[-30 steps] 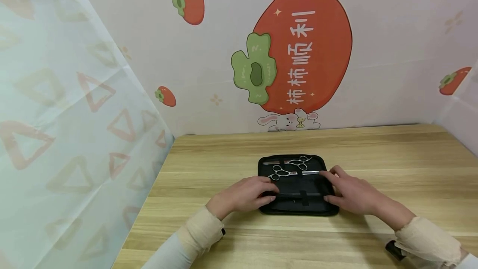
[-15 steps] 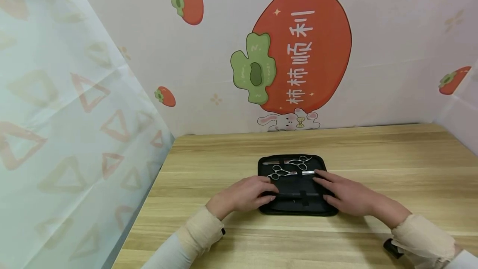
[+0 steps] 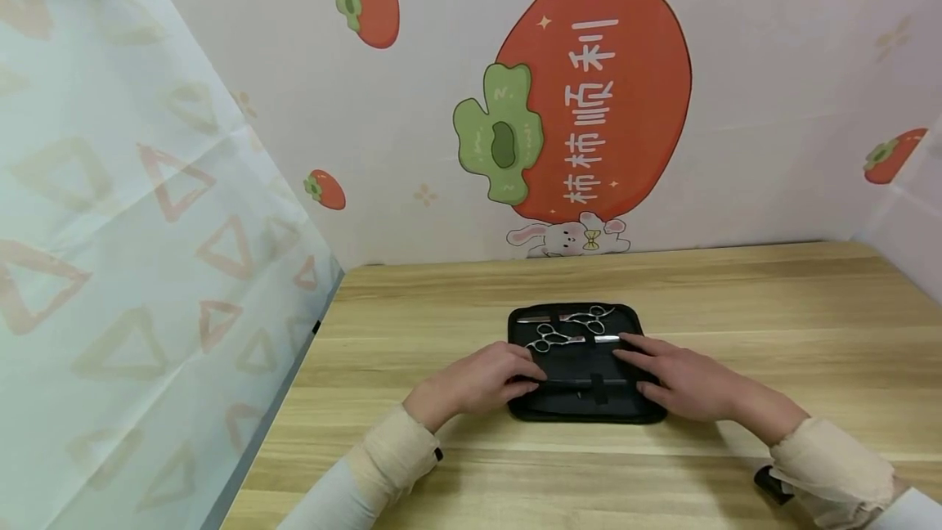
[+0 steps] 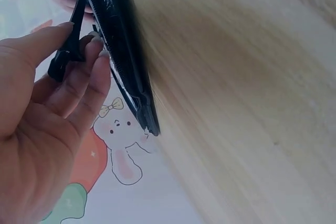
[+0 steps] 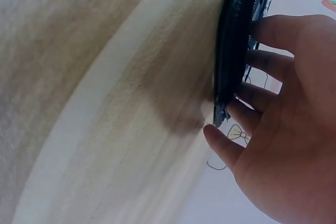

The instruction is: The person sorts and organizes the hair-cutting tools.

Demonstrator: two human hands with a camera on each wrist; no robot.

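A black zip case [image 3: 570, 409] lies on the wooden table, its inside facing up. Two pairs of silver hairdressing scissors, the far pair [image 3: 598, 321] and the near pair [image 3: 552, 340], are strapped in its far half. My left hand [image 3: 482, 379] is at the case's left side. In the left wrist view its thumb and fingers pinch a slim black strip [image 4: 73, 38]; I cannot tell whether it is a separate tool or part of the case. My right hand [image 3: 688, 379] reaches over the right side with fingers extended, index fingertip at the near scissors' blade tip.
The wooden table [image 3: 412, 301] runs back to a wall covering [image 3: 412, 121] printed with persimmons and a rabbit. A pale patterned sheet [image 3: 177, 268] hangs along the left. Beige wraps [image 3: 832, 460] cover both wrists.
My right hand has shifted left over the case, its index fingertip moving from the right rim onto the near scissors' blade tip. The left hand has barely moved.
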